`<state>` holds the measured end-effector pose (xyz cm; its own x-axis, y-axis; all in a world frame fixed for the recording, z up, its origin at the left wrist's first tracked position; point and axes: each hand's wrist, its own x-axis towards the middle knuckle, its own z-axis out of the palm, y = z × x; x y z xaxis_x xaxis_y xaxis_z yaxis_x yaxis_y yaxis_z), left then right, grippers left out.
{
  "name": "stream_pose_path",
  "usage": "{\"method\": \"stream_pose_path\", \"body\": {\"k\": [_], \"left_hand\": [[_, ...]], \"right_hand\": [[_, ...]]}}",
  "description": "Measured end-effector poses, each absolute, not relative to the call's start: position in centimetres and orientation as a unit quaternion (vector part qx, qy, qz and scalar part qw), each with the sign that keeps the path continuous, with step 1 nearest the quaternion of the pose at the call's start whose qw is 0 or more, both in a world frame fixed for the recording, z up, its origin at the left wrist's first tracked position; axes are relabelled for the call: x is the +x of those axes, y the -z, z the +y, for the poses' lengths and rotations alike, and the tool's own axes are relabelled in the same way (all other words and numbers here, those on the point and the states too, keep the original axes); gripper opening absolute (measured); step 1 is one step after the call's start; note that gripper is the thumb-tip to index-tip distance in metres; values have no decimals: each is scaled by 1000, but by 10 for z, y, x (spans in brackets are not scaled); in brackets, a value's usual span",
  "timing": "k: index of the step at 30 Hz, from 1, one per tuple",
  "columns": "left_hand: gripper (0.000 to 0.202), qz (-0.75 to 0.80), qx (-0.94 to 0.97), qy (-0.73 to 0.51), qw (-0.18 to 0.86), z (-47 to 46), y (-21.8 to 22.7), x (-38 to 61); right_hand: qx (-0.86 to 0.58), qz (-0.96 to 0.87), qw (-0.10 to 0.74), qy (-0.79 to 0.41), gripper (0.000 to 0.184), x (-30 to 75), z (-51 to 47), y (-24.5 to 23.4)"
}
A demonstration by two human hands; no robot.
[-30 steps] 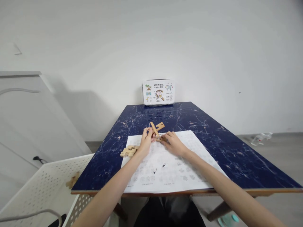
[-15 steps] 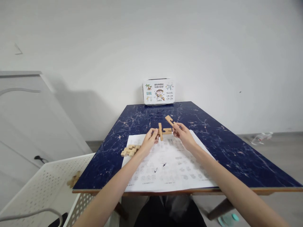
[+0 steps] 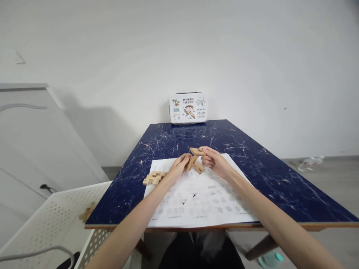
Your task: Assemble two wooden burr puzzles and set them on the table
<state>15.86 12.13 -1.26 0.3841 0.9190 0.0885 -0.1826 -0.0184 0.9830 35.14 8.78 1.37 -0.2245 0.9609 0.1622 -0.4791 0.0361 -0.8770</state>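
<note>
We see our left hand (image 3: 177,167) pinching a crossed pair of pale, notched wooden puzzle bars (image 3: 193,163) above the printed paper sheet (image 3: 202,201); our right hand (image 3: 214,161) closes fingers on a third square-cut wooden bar (image 3: 198,151), touching the pair's top; more stepped wooden pieces (image 3: 153,178) lie at the sheet's left edge on the glossy navy marbled table (image 3: 280,179).

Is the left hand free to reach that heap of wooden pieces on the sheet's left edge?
Probably not at once: the left hand grips crossed wooden pieces together with the right hand. The heap lies close beside its wrist, with nothing between.
</note>
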Motion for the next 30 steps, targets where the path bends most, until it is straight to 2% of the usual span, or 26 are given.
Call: {"method": "stream_pose_path", "body": {"k": [10,18,30], "left_hand": [[51,290,576,-450,618,123,14,158],[51,273,590,-461,604,122,14,155],[46,276,599,-455,599,115,5,155]], "right_hand": [[-276,-472,549,-633,40,350,89,-12],[-298,-505,463,-664,41,348,91,2],[-336,-501,454,-655,47,347,89,6]]}}
